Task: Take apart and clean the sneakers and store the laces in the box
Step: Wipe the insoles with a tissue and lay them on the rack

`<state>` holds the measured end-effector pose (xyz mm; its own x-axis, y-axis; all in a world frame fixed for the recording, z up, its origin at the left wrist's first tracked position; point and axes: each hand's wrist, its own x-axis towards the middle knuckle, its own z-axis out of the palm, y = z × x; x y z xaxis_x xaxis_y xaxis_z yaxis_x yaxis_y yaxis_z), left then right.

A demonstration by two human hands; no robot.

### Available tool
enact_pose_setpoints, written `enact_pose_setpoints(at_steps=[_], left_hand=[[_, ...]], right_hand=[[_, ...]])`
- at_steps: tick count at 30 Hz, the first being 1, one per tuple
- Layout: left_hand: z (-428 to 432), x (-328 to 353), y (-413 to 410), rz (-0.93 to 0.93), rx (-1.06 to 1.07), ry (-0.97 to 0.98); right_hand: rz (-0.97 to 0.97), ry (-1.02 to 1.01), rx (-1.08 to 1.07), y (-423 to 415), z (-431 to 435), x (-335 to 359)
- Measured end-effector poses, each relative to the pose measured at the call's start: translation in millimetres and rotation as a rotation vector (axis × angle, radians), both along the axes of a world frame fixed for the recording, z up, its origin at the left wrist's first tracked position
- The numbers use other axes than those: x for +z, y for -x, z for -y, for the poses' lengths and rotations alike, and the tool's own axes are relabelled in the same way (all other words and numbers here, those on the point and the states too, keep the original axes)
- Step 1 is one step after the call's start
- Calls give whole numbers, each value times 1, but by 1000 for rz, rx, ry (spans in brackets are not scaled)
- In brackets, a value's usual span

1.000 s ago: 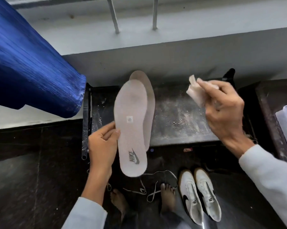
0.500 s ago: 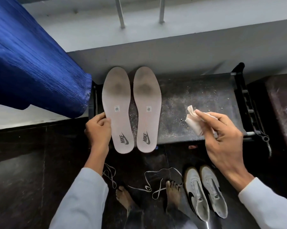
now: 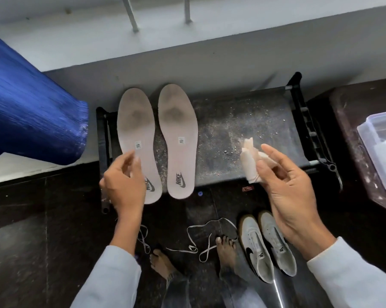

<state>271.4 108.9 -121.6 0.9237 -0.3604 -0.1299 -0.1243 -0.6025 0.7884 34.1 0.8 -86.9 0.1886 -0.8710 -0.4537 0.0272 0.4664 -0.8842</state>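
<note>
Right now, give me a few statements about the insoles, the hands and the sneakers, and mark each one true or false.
1. Both insoles lie side by side on the dusty black rack. True.
2. The right hand holds a crumpled wipe. True.
3. The laces are already in the clear plastic box. False: they lie loose on the dark floor by the bare feet.
4. The left hand has lifted an insole clear off the rack. False: the left insole lies flat on the rack, with the left hand over its near end.
5. The two sneakers stand on the floor, to the right of the feet. True.
</note>
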Motion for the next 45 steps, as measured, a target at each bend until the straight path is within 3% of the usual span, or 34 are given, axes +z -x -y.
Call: enact_pose_setpoints(at_steps=[4, 7, 9, 20, 30, 36, 45], left_hand=[[18, 22, 73, -336, -250, 167], [34, 39, 128, -721, -346, 276], [41, 44, 154, -862, -375, 303], [99, 47, 259, -773, -531, 281], [233, 30, 372, -601, -721, 201], [290, 5, 408, -530, -777, 69], [294, -17, 409, -528, -780, 24]], right_hand=[[191, -170, -114, 10, -13, 7], [180, -179, -130, 27, -22, 9], [152, -165, -127, 40, -27, 11], [-27, -46, -211, 136, -3, 23], [-472, 108, -417, 244, 115, -3], [-586, 72, -546, 274, 173, -30], [-822, 128, -428, 287, 191, -54]])
